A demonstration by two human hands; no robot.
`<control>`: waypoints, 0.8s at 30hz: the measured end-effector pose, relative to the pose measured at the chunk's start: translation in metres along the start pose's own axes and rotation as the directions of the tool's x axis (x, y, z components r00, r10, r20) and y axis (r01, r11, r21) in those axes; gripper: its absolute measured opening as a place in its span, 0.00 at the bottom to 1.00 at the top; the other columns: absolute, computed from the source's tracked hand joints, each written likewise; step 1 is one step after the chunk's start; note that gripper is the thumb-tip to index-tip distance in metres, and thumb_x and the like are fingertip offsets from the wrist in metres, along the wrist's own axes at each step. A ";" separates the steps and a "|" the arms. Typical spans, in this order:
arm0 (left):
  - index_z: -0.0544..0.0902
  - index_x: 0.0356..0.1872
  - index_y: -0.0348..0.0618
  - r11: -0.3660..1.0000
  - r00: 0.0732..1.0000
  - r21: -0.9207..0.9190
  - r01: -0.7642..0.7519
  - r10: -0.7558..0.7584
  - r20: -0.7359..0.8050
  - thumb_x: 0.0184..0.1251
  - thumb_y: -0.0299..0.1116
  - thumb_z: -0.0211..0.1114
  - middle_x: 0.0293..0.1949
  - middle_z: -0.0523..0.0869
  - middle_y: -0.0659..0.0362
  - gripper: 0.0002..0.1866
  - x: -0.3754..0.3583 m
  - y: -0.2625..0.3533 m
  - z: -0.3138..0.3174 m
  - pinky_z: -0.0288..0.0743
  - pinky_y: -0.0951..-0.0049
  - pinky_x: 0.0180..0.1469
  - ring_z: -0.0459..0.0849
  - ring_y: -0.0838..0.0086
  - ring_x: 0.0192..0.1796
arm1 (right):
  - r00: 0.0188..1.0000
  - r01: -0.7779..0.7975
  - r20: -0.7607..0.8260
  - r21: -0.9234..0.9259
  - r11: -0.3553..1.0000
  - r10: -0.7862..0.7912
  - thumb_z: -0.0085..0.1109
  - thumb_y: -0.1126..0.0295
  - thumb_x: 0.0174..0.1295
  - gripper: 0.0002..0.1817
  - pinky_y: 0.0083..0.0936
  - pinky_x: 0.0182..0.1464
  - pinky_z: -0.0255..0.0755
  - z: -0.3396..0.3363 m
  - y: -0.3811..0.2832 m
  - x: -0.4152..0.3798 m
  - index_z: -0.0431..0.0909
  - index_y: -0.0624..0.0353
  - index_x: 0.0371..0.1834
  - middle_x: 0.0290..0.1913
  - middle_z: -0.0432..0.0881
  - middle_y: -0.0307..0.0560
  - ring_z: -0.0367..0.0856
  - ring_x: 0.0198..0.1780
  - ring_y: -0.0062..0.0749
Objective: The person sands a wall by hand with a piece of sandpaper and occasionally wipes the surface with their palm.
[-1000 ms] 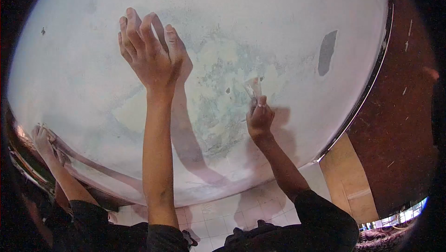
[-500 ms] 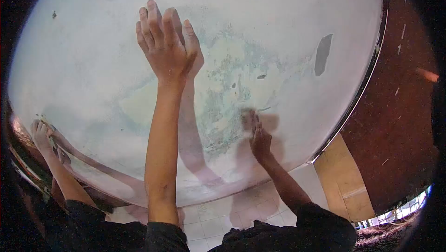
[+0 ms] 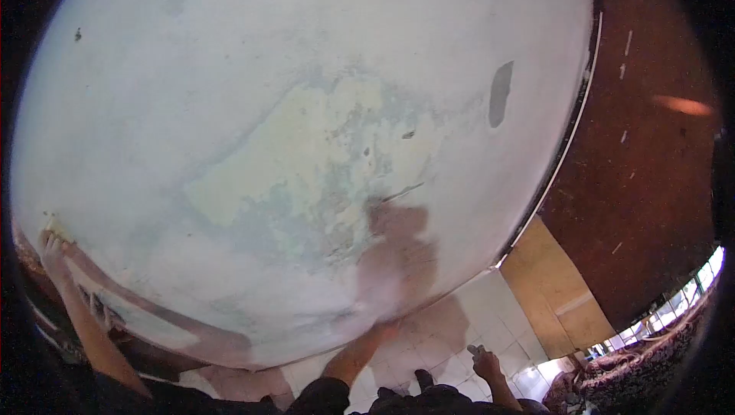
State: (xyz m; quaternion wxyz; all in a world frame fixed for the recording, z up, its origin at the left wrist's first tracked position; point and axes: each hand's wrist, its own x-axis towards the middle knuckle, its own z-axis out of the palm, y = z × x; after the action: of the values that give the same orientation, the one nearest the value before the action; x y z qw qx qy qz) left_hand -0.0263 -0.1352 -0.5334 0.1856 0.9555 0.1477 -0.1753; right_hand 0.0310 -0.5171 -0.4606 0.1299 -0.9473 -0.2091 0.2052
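A large curved panel (image 3: pixel 253 178), pale with greenish-yellow patches and small dark marks, fills most of the view. My left forearm reaches up to the panel's lower edge, where my left hand (image 3: pixel 385 331) is blurred and its fingers cannot be made out. Lower right, over the tiled floor (image 3: pixel 490 315), my right hand (image 3: pixel 486 363) is away from the panel. Its fingers are curled together, and whatever they hold is too small to name. A dark grey oblong patch (image 3: pixel 501 95) marks the panel's right part.
Another person's hand (image 3: pixel 55 246) touches the panel's far left edge, seemingly on a small pale piece. Right of the dark panel rim lies a reddish-brown surface (image 3: pixel 643 162), with a tan sheet (image 3: pixel 555 285) below it. A patterned cloth (image 3: pixel 643 377) shows at lower right.
My left hand has come off the middle of the panel and down to its lower edge. My right hand has dropped down and right, off the panel. The view has shifted slightly.
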 end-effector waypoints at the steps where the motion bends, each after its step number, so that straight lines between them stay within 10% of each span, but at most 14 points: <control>1: 0.68 0.68 0.38 0.991 0.987 -0.086 0.104 -0.091 0.134 0.65 0.34 0.52 0.74 0.58 0.45 0.29 -0.031 -0.012 0.043 0.51 0.54 0.75 0.57 0.55 0.76 | 0.981 0.143 -0.145 0.073 0.987 -0.131 0.57 0.66 0.57 0.19 0.55 0.44 0.75 -0.016 -0.010 -0.017 0.70 0.63 0.51 0.36 0.83 0.66 0.82 0.40 0.63; 7: 0.70 0.66 0.39 0.779 0.830 -0.313 0.543 -0.442 0.340 0.65 0.35 0.53 0.71 0.64 0.46 0.28 -0.163 -0.056 0.139 0.56 0.53 0.72 0.62 0.56 0.73 | 0.877 0.214 -0.458 0.099 0.972 -0.146 0.62 0.72 0.51 0.14 0.51 0.39 0.71 -0.001 -0.001 -0.054 0.76 0.64 0.40 0.33 0.81 0.61 0.79 0.36 0.58; 10: 0.71 0.66 0.39 0.645 0.777 -0.433 0.629 -0.531 0.337 0.64 0.36 0.53 0.69 0.67 0.46 0.27 -0.205 -0.066 0.159 0.58 0.52 0.71 0.64 0.56 0.72 | 0.886 0.294 -0.390 0.056 0.954 -0.250 0.59 0.72 0.53 0.10 0.52 0.39 0.69 0.013 -0.010 -0.047 0.78 0.62 0.38 0.33 0.81 0.59 0.78 0.35 0.57; 13: 0.72 0.65 0.39 0.507 0.735 -0.559 0.656 -0.598 0.320 0.64 0.37 0.53 0.67 0.69 0.46 0.27 -0.240 -0.071 0.181 0.60 0.52 0.70 0.67 0.56 0.70 | 0.665 0.670 -0.273 -0.194 0.717 -0.695 0.52 0.69 0.61 0.11 0.46 0.33 0.72 -0.004 -0.054 -0.019 0.79 0.56 0.45 0.44 0.82 0.58 0.80 0.35 0.51; 15: 0.72 0.64 0.39 0.420 0.709 -0.634 0.650 -0.636 0.305 0.64 0.37 0.53 0.66 0.71 0.46 0.27 -0.252 -0.067 0.202 0.62 0.52 0.69 0.68 0.56 0.70 | 0.756 0.644 -0.063 -0.099 0.758 -0.651 0.53 0.67 0.61 0.14 0.50 0.39 0.74 -0.033 -0.105 -0.008 0.76 0.59 0.49 0.46 0.81 0.65 0.81 0.41 0.58; 20: 0.73 0.63 0.39 0.342 0.707 -0.839 0.424 -0.704 0.070 0.64 0.39 0.54 0.64 0.76 0.46 0.26 -0.221 -0.041 0.198 0.65 0.51 0.67 0.72 0.56 0.67 | 0.677 0.726 0.126 0.048 0.686 -0.725 0.52 0.71 0.56 0.23 0.49 0.49 0.75 -0.008 -0.176 0.067 0.74 0.60 0.57 0.48 0.81 0.61 0.79 0.49 0.57; 24: 0.78 0.56 0.40 -0.323 0.852 -0.906 -0.275 -0.519 -0.074 0.71 0.47 0.56 0.49 0.80 0.59 0.22 -0.123 -0.037 0.094 0.74 0.65 0.52 0.79 0.70 0.51 | 0.585 0.784 -0.016 0.264 0.561 -0.811 0.58 0.72 0.51 0.21 0.48 0.47 0.74 -0.052 -0.233 0.068 0.77 0.65 0.50 0.43 0.81 0.65 0.80 0.45 0.61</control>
State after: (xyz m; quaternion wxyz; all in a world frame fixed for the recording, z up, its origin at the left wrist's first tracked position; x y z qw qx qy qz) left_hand -0.1751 -0.1669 -0.5784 0.8104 0.3804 0.3750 0.2407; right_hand 0.0304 -0.2903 -0.3599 0.3120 -0.7139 -0.5946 0.1986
